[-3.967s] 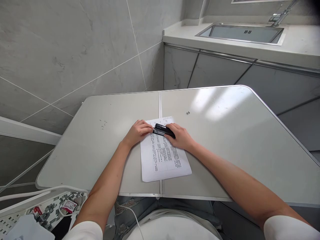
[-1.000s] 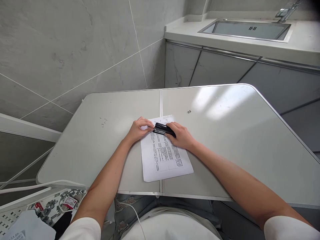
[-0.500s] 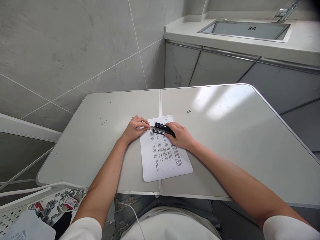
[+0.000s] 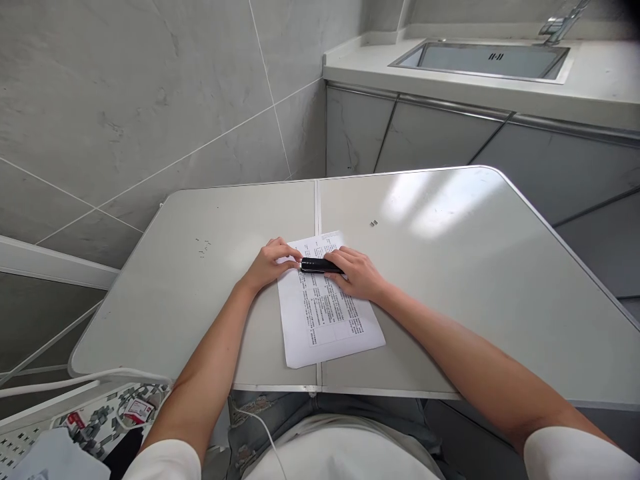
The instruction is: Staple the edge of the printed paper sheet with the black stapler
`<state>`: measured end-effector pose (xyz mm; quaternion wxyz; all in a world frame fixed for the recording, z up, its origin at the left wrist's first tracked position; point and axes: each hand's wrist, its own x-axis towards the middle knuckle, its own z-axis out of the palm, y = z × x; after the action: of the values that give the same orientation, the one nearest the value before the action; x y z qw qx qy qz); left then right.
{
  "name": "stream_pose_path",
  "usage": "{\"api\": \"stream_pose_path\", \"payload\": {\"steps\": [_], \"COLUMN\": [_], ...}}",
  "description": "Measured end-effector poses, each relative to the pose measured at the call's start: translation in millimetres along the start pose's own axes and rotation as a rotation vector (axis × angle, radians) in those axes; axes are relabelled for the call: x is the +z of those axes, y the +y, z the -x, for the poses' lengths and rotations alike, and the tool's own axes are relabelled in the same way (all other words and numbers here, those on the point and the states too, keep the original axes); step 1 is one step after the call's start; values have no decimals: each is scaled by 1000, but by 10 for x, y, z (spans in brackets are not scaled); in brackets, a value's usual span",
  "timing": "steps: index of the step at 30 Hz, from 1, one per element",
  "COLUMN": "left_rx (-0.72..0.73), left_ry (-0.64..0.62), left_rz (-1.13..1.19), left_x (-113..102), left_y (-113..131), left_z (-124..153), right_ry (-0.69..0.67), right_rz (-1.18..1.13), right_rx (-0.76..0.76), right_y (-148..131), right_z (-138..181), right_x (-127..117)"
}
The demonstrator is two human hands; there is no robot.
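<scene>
The fingers (image 4: 336, 258) of the right hand (image 4: 362, 275) are closed around the rear of a slim, glossy black stapler (image 4: 315, 265), gripping it over the white printed paper (image 4: 327, 337). The left hand (image 4: 267, 263) meets the stapler's front end, thumb and forefinger on either side of its tip; whether they pinch it or only touch it, I cannot tell.

The stapler lies crosswise over the upper part of the paper, its front end toward the paper's left edge. The paper carries dense lines of small black print and a ruled box near its bottom edge, the words too small to read. It rests across the seam of a pale grey tabletop (image 4: 450, 320) with a white rim.

Well to the left of the paper are scattered tiny dark metal staples (image 4: 204, 249). Beyond its upper right corner sit two small grey metal pieces (image 4: 374, 223). To the paper's lower left, a white perforated tray (image 4: 17, 445) holds a red-and-white packet (image 4: 139, 410) with illegible lettering. Far beyond the paper, toward the right, is a rectangular metal sink (image 4: 480, 60).
</scene>
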<state>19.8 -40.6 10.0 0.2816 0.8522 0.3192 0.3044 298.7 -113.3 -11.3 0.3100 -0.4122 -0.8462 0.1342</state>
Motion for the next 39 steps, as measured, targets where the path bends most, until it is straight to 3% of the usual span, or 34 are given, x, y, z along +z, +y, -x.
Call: {"api": "stream_pose_path", "payload": {"steps": [12,19,21,24,27,31,39], "left_rx": [30,71,49,12,20,-1,-74], "left_ry": [-11,-53,28,176,60,-151,-208], "left_rz": [180,132,79,-56,-219,-345,-395], "left_x": [98,142,159,215,315,431,390], "left_y": [161,59,35,34,31,-8,38], "left_z": [-44,-53,-69,-102,-117,-100,-86], "right_ry": [31,-31,43,318,475,413,190], "right_rz": [-163,-121,-65,26,116,178,-33], "right_rx": [-69,-91,-30,183,353,423,301], "right_y": [28,12,-5,35,209,554,890], "right_z": [5,12,11,-1,0,54,207], "right_x": [3,11,16,-26,-155,-385,-587]}}
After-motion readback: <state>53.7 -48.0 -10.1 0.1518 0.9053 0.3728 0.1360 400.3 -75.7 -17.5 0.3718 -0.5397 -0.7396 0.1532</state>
